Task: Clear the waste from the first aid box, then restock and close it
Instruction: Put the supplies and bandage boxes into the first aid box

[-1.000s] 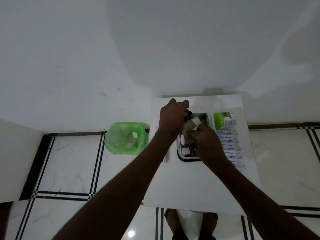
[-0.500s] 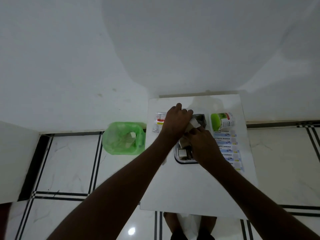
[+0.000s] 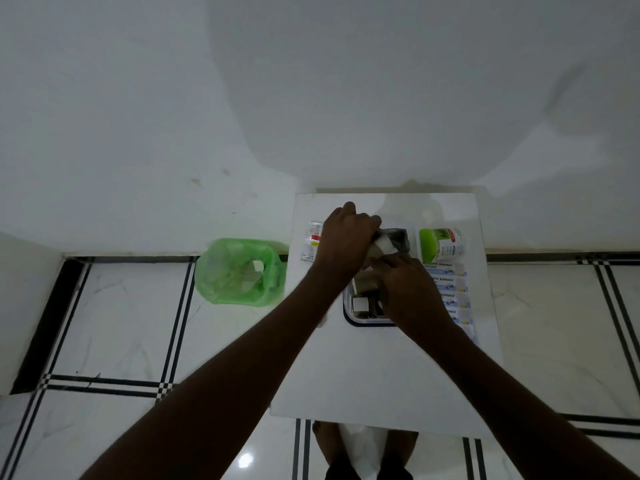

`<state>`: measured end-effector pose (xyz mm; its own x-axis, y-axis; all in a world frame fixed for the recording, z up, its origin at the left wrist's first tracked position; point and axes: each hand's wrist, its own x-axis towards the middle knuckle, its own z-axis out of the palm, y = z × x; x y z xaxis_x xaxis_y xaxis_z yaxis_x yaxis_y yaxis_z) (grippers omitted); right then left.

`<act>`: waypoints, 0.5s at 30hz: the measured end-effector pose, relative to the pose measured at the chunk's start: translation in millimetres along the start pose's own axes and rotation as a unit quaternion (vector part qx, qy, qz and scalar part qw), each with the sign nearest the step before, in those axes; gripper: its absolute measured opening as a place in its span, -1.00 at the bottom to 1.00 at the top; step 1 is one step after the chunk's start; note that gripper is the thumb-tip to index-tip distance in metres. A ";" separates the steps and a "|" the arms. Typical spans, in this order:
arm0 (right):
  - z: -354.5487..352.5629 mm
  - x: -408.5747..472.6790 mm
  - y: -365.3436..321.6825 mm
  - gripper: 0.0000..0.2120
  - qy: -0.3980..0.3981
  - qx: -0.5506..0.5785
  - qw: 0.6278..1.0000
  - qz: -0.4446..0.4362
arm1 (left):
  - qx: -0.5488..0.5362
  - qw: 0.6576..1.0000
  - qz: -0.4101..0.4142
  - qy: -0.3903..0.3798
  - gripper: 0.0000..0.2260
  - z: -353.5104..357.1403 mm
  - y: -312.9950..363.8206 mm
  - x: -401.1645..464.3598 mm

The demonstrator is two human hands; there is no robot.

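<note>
The first aid box is a clear tray with a dark rim on a small white table. Small pale packets lie inside it. My left hand is closed over the box's far end, fingers curled on a white and beige packet beside a dark grey item. My right hand covers the middle of the box, fingertips touching the same packet. What lies beneath both hands is hidden.
A green-lidded white jar and a row of blue bandage packs lie right of the box. A red-labelled sachet lies left. A green-lined bin stands on the floor left of the table. My feet show below.
Both hands have stayed over the box and drawn closer together around the pale packet. The view has shifted slightly, so table and bin sit a little further left.
</note>
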<state>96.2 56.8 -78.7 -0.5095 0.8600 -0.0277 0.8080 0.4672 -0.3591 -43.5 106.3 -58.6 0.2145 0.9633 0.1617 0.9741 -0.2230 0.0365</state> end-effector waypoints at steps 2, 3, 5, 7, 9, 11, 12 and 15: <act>-11.3 -5.0 5.8 -0.66 0.065 -0.010 0.998 0.015 | -0.063 0.997 -0.020 0.033 -0.97 -6.7 -2.4 -5.8; -13.9 -6.1 8.1 -0.71 0.102 -0.010 0.995 0.015 | -0.085 0.994 -0.052 0.044 -0.95 -9.9 -4.8 -12.3; -23.7 -11.8 17.8 -0.67 0.167 -0.003 0.985 0.038 | -0.126 0.987 -0.079 0.065 -0.91 -13.2 -5.4 -24.9; -30.3 -10.0 27.1 -0.64 0.212 0.012 0.975 0.068 | -0.157 0.979 -0.113 0.065 -0.89 -17.1 -8.6 -43.5; -36.5 -3.2 42.1 -0.61 0.204 -0.004 0.973 0.104 | -0.176 0.971 -0.146 0.073 -0.87 -18.1 -12.1 -61.1; -37.6 9.8 59.2 -0.47 0.118 -0.034 0.983 0.139 | -0.185 0.964 -0.173 0.084 -0.85 -14.3 -20.4 -75.3; -37.8 13.9 70.2 -0.39 0.056 -0.059 0.985 0.149 | -0.192 0.960 -0.182 0.087 -0.85 -9.9 -19.7 -78.9; -31.7 23.3 95.5 -0.27 -0.082 -0.079 0.982 0.150 | -0.213 0.953 -0.199 0.082 -0.84 0.5 -12.2 -81.8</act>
<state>170.8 128.0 -84.1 -0.2713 0.9256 -0.2640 0.9584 0.2344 -0.1631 -72.9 30.2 -72.8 -0.2146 0.9557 0.2016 0.8509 0.0816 0.5189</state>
